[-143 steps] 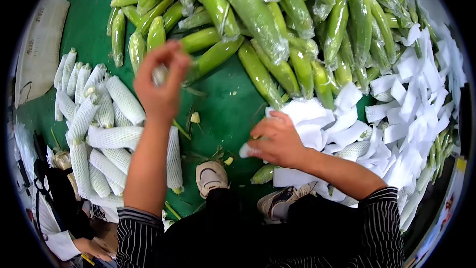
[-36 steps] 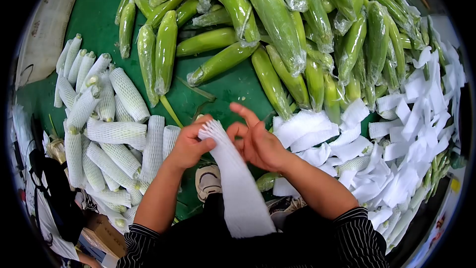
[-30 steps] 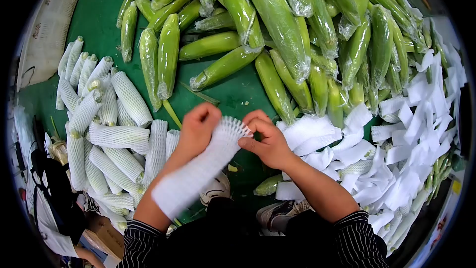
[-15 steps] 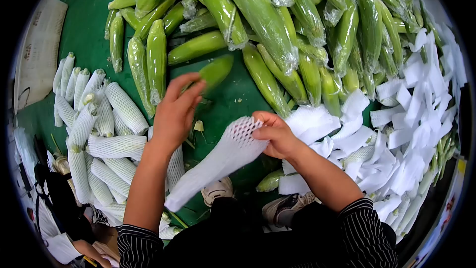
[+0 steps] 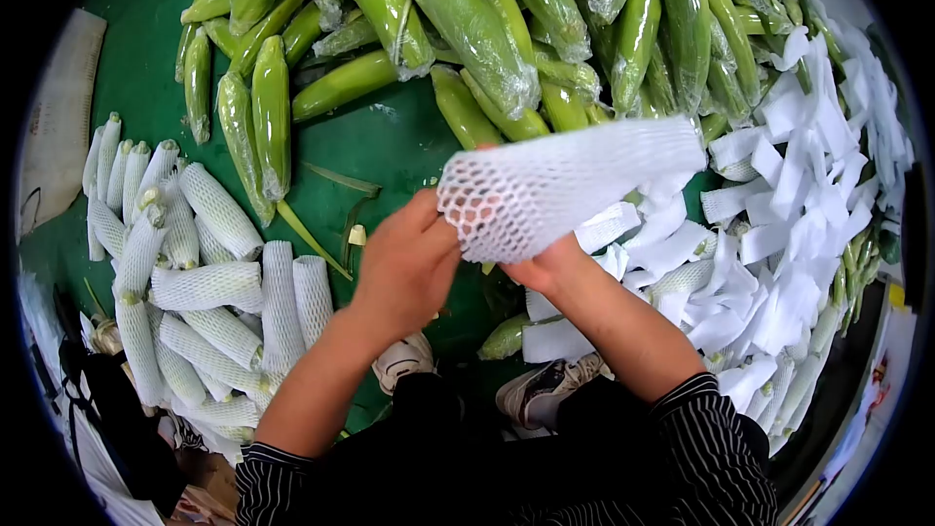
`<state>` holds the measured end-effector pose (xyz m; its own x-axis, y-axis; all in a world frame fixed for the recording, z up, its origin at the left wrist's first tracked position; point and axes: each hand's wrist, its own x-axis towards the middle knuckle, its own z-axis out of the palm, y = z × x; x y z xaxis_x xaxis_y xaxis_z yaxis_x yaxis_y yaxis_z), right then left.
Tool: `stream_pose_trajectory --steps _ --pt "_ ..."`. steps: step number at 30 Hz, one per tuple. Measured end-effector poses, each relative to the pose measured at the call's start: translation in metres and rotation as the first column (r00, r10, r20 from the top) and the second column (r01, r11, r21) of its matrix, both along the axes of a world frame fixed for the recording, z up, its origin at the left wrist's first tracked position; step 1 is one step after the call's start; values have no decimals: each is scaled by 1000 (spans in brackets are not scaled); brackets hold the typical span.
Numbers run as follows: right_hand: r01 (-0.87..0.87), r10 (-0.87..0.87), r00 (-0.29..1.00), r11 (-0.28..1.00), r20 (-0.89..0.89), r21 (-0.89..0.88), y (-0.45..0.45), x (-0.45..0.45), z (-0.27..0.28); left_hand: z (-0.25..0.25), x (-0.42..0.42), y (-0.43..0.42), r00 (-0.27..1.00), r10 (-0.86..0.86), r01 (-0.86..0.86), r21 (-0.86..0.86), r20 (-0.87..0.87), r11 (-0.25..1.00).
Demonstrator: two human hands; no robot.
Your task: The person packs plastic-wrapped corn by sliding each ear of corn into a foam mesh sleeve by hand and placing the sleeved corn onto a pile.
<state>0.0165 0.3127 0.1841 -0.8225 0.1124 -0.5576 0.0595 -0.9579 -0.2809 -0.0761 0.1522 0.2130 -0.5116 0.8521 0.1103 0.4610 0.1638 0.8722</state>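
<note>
The right hand [image 5: 547, 268] is wrapped around a white foam-net sleeve [image 5: 579, 175] from behind, mouth toward the left hand [image 5: 404, 263] — apparently held to keep the opening spread. Left fingers curl against the rim; whether clamped cannot be told — film-wrapped corn [image 5: 463, 27] lies beyond both hands.

"Holding what?"

"Holding a white net sleeve [image 5: 579, 170] nearly level, with its wide mesh end facing left."

"With which hand?"

"Gripping from behind with the right hand [image 5: 545, 265], mostly hidden; reaching to the mesh end with the left hand [image 5: 409, 258]. Hard to tell whether inside or just at the edge."

"And farther out?"

"Heaped on the green floor [image 5: 355, 146]: film-wrapped green vegetables [image 5: 467, 29]. Piled at left: netted vegetables [image 5: 209, 287]. Strewn at right: loose white sleeves [image 5: 794, 200]. Down between the forearms: shoes [image 5: 404, 360]."
</note>
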Motion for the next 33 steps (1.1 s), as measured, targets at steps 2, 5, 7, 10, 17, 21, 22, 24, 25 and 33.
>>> stream_pose_trajectory --steps 2,5,7,10,17,21,22,24,25,33 --pt "-53 50 998 988 23 148 -3 14 -5 -4 17 5 989 9 -32 154 147 988" --pt "-43 34 998 982 49 184 5 21 -2 -31 40 -8 614 -9 -163 137 789 977" --pt "-87 42 990 938 137 336 5 19 -1 -47 43 -12 104 -167 -295 191 980 936" --pt "-115 65 989 905 133 409 2 23 -34 -103 47 -24 -158 -386 -442 285 909 851" --pt "-98 49 991 896 123 432 -17 24 -63 -91 46 -18 -195 6 -471 -99 981 876" --pt "-131 68 988 830 136 542 -12 26 -44 -141 67 -14 135 217 -497 -123 967 859" --pt "-127 58 988 823 141 554 -9 27 -48 -162 76 -12 221 243 -522 -95 944 847" --pt "-129 39 984 833 177 538 -5 37 -87 -155 79 4 157 302 -582 -159 940 797" --pt "-125 37 984 832 172 540 -3 52 -123 -157 79 7 286 416 -553 -206 863 807" --pt "-425 373 904 840 210 337 -55 11 -69 -215 81 -42 174 404 -725 -161 898 670"
